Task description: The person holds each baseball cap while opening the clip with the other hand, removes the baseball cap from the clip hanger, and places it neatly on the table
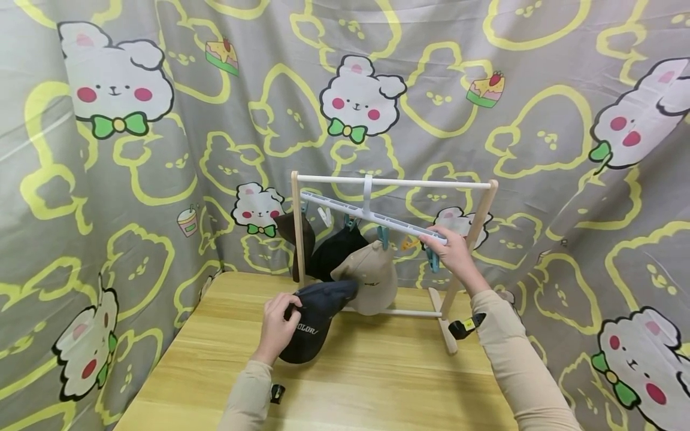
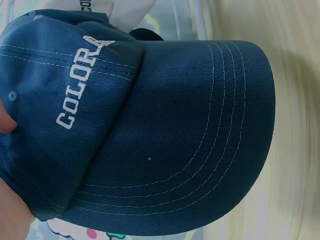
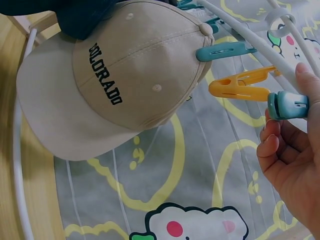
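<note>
My left hand (image 1: 277,326) pinches the crown of a navy baseball cap (image 1: 307,338), held in front of the rack. White lettering runs across its front, and its brim (image 2: 200,135) fills much of the left wrist view. With my right hand (image 1: 454,251) I grip the right end of a white clip hanger (image 1: 396,223), which tilts down to the right. A beige cap (image 1: 374,281) with dark "COLORADO" lettering hangs from it by a teal clip (image 3: 227,51). Behind are a black cap (image 1: 336,251) and a dark brown cap (image 1: 307,233). A yellow clip (image 3: 237,90) and another teal clip (image 3: 287,106) hang near my right fingers.
The hanger's hook loops over the top rod (image 1: 431,182) of a rack with wooden posts (image 1: 480,215). A lower rod (image 1: 415,313) joins the posts near the wooden table (image 1: 377,371). Patterned grey curtains (image 1: 215,120) surround the table on the back and sides.
</note>
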Available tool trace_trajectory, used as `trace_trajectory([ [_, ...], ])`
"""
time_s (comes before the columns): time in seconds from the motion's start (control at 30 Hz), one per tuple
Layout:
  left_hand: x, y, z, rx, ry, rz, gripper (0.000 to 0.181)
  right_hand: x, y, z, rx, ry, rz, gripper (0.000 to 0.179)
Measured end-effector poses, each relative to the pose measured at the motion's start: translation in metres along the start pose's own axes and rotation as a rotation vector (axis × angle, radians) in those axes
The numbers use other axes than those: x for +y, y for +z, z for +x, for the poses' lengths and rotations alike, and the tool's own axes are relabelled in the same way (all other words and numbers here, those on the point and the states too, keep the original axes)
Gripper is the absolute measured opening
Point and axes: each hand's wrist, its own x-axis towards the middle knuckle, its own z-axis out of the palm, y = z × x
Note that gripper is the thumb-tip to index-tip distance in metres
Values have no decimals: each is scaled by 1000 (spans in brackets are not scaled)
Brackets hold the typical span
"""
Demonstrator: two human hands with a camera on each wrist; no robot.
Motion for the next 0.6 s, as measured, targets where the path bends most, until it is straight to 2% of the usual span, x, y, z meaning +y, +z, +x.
trace_trajectory([
  [0.37, -9, -17, -5, -5, -17, 50, 26, -1, 1, -1, 5, 1, -7, 40],
  [0.6, -14, -24, -7, 36, 11, 91, 27, -2, 1, -2, 21, -17, 1, 40],
])
